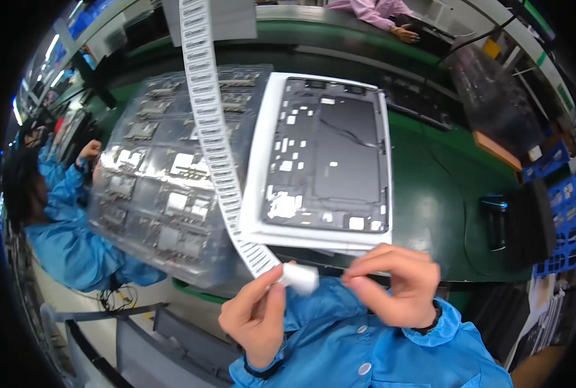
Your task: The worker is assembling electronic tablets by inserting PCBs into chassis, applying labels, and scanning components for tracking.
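My left hand (pixel 257 317) pinches the lower end of a long strip of barcode labels (pixel 205 103). At that end a piece of white backing (pixel 301 278) sticks out to the right, blurred. Apart from it, my right hand (pixel 398 284) has thumb and forefinger pressed together; whatever is between them is too small to make out. Just beyond both hands an opened tablet-like device (pixel 349 152), dark with white patches and a black cable, lies on a white foam pad (pixel 255 200). The strip runs up past the pad's left side.
Left of the pad sits a clear plastic tray (pixel 152 142) of circuit boards. A co-worker in blue (pixel 68 239) is at the left; another person's hand (pixel 404 33) shows across the line. On the green bench (pixel 430 213) stand a black cylinder (pixel 495 223) and blue racks (pixel 563 220).
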`<action>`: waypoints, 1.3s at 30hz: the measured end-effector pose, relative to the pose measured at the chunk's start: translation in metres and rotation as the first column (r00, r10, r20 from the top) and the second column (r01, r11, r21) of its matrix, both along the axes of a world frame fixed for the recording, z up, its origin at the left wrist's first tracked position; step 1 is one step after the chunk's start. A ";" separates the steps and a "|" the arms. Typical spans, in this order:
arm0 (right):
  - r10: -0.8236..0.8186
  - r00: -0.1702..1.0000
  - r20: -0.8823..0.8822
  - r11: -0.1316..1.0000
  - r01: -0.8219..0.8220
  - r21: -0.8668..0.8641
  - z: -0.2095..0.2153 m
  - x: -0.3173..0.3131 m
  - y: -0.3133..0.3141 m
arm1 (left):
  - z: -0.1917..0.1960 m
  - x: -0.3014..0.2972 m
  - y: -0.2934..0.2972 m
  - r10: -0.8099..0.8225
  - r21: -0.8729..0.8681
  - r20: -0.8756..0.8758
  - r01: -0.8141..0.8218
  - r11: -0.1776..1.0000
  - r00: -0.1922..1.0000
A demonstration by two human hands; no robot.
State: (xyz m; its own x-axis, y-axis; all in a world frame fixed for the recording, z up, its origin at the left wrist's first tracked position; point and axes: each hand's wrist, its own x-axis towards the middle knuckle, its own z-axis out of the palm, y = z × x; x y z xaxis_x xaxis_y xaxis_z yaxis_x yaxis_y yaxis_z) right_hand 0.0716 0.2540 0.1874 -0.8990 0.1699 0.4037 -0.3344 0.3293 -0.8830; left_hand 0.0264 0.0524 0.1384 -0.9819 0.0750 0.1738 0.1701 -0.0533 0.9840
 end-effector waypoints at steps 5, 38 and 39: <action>0.084 0.991 -0.099 0.996 -0.083 0.014 -0.015 -0.022 -0.035 | 0.015 0.003 -0.009 0.025 0.001 -0.067 -0.025 1.000 0.997; -0.569 0.757 0.322 0.662 0.654 -0.368 -0.060 0.094 0.148 | 0.016 -0.060 0.038 -0.582 -0.722 -0.652 -0.161 0.673 0.487; -0.571 0.757 0.317 0.645 0.653 -0.397 -0.063 0.095 0.154 | 0.015 -0.061 0.035 -0.611 -0.713 -0.670 -0.138 0.687 0.421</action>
State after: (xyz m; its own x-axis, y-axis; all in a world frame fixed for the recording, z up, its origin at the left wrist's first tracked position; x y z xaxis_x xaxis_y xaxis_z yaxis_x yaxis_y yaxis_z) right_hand 0.1666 0.4077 0.1248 -0.5605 0.8281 -0.0050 -0.0574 -0.0449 -0.9973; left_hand -0.0350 0.0879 0.1535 -0.2675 0.7202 0.6402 0.9612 0.2455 0.1255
